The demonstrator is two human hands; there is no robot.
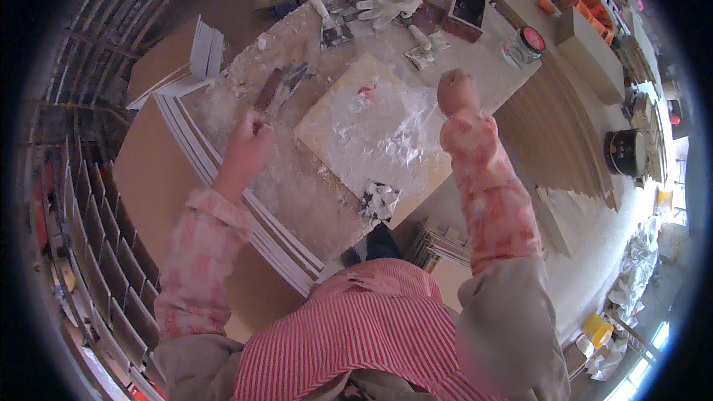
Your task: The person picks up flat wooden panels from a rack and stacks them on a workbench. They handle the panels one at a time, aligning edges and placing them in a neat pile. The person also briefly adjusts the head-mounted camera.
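Observation:
My right hand [457,94] is closed in a fist at the right end of a clear plastic film [428,108]. The film appears stretched from it across a pale square board [327,122]. White paste is smeared over the board, with a small red spot near its far part. My left hand [249,148] has its fingers curled at the left of the board, and what they hold, if anything, is hidden. Just beyond its fingertips is the brown handle of a flat scraper [268,89]. A paste-covered putty knife [380,200] lies at the board's near corner.
Farther back lie a putty knife [332,26], a white glove [388,7], a second scraper [425,46] and a dark open box [465,16]. A red-lidded jar [523,47] stands right of them. Stacked panels [557,130] lie right; white-edged boards [194,145] lie left.

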